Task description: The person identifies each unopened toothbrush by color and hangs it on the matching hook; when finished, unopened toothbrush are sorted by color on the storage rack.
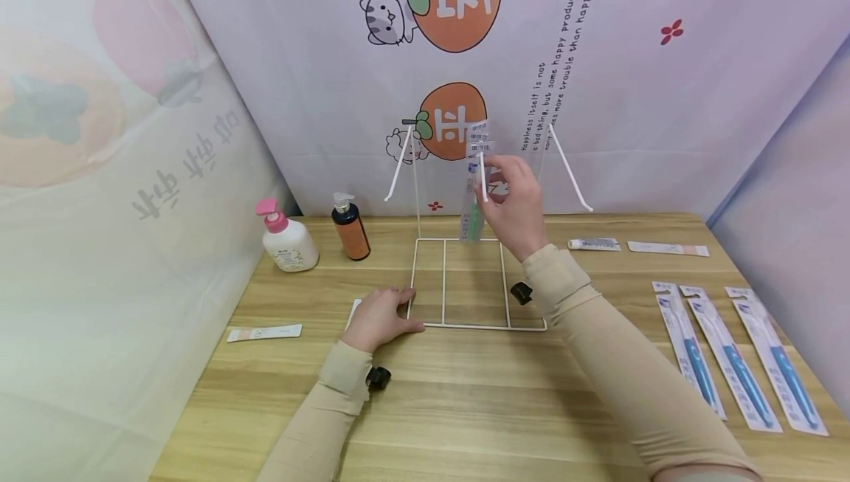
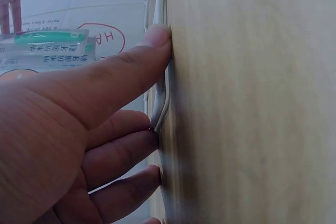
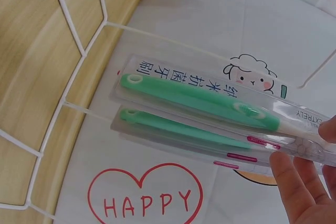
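Observation:
A white wire display rack (image 1: 478,328) stands on the table, with three prongs sticking out toward me. Packaged green toothbrushes (image 1: 474,222) hang at its middle prong (image 1: 483,181). My right hand (image 1: 514,205) pinches the upper part of one package beside that prong. Two green handles (image 3: 199,100) show through clear plastic in the right wrist view. At the rack's front left corner, my left hand (image 1: 380,319) grips the base wire, its thumb (image 2: 126,69) on the front bar. The left prong (image 1: 398,166) and right prong (image 1: 571,172) carry nothing.
Left of the rack stand a white pump bottle (image 1: 292,247) and a dark bottle (image 1: 352,232). A small tube (image 1: 594,244) and a slim sachet (image 1: 667,249) lie right. Three packaged blue toothbrushes (image 1: 738,367) lie at far right. Another sachet (image 1: 264,333) lies at left.

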`<state>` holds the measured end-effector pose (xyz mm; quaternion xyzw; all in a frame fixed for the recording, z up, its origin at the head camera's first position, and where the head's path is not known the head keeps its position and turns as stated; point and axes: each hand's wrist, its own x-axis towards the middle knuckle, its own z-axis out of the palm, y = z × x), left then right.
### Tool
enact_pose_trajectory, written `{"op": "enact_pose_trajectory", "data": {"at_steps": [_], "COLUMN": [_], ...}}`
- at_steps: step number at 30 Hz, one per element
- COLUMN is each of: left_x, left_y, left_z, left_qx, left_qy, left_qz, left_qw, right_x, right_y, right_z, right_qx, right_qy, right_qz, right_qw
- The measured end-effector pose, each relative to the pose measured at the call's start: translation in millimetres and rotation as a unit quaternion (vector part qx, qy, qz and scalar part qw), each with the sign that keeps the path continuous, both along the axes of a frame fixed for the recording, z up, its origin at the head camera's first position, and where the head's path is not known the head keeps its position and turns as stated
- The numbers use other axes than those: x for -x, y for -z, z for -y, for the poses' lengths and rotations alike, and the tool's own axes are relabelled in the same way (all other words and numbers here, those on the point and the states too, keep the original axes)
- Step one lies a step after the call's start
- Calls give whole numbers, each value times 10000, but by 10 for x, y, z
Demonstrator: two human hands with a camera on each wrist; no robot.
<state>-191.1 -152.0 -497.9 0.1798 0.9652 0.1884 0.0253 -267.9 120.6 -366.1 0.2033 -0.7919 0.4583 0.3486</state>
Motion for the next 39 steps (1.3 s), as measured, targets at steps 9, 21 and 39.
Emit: {"op": "enact_pose_trajectory", "data": {"at_steps": [9, 21, 39], "left_x": [-11, 7, -28], "left_y": [-42, -11, -5], "left_z": [-1, -9, 0], "left_qx": [-16, -45, -24], "left_qy": [-12, 25, 25], "left_qz": [1, 20, -40], "left_qw": [10000, 10000, 10000], "right_x": [-3, -203, -670], "right_y": [-9, 96, 296], "right_z": [-23, -369, -1783], "right_qx": [-42, 112, -636], "right_qy": [-31, -182, 355], "right_qz": [18, 259, 969], "right_qw": [10000, 9994, 9926]}}
